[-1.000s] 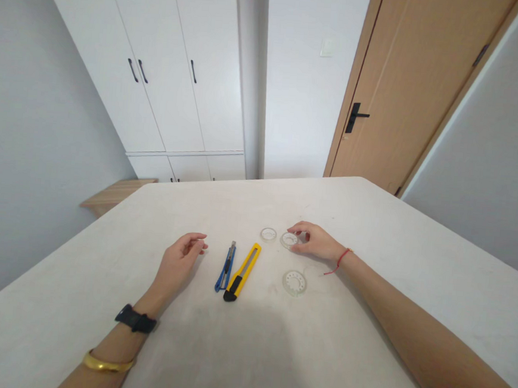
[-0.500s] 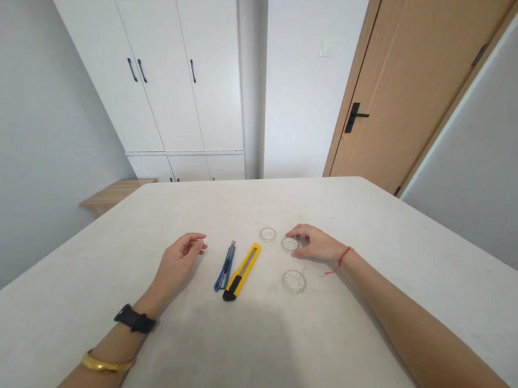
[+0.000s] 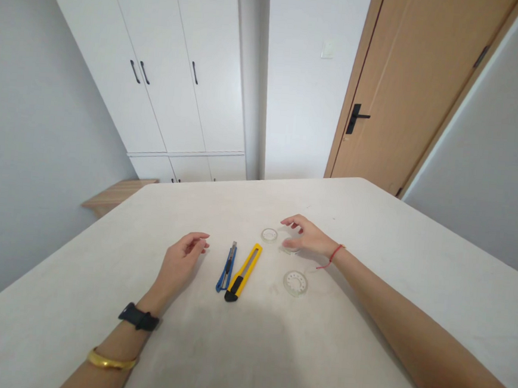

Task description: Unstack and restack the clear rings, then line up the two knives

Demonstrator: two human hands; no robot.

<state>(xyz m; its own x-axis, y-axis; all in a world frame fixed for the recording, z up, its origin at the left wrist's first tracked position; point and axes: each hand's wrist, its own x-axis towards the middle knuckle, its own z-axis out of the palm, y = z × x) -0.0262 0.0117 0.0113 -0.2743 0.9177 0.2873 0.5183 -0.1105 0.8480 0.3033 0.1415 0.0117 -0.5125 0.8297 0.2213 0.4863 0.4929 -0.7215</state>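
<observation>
In the head view, I fear the spread right hand (image 3: 308,236), half-hiding the middle ring (image 3: 291,251) at its eight o'clock, could, swept low, nudge the far ring (image 3: 269,235) at nine, while the left hand (image 3: 181,256) curls loosely, empty.

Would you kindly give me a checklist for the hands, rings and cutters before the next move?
1. Left hand empty: ok.
2. Right hand clear of the middle ring: cannot tell; they overlap in view.
3. Middle ring fully visible: not ok; partly covered.
4. Far ring and near ring uncovered: ok.
5. Yellow cutter free of both hands: ok; it lies on the table.
6. Blue cutter blade retracted: cannot tell; its tip is too small.
</observation>
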